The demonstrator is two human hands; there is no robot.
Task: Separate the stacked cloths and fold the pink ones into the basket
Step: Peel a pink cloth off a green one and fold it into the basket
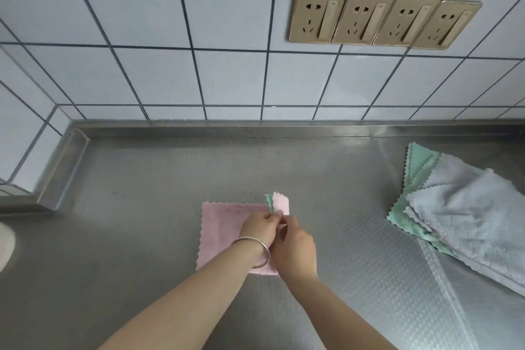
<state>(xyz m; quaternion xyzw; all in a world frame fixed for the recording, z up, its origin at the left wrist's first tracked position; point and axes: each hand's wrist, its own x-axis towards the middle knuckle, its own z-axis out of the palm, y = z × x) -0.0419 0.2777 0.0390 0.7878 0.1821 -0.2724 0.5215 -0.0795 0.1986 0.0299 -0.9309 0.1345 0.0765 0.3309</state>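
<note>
Pink cloth (224, 231): soft, light, limp; flat near worktop (142, 207) front edge.
Left hand (260, 226): pinching raised pink corner.
Right hand (295, 247): pinching green layer (269, 202).
Hold: corners, peel apart.

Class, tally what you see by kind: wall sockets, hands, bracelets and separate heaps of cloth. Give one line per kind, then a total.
Wall sockets: 4
Hands: 2, left hand and right hand
Bracelets: 1
Cloth heaps: 2, pink stack and green and grey pile
Total: 9
</note>
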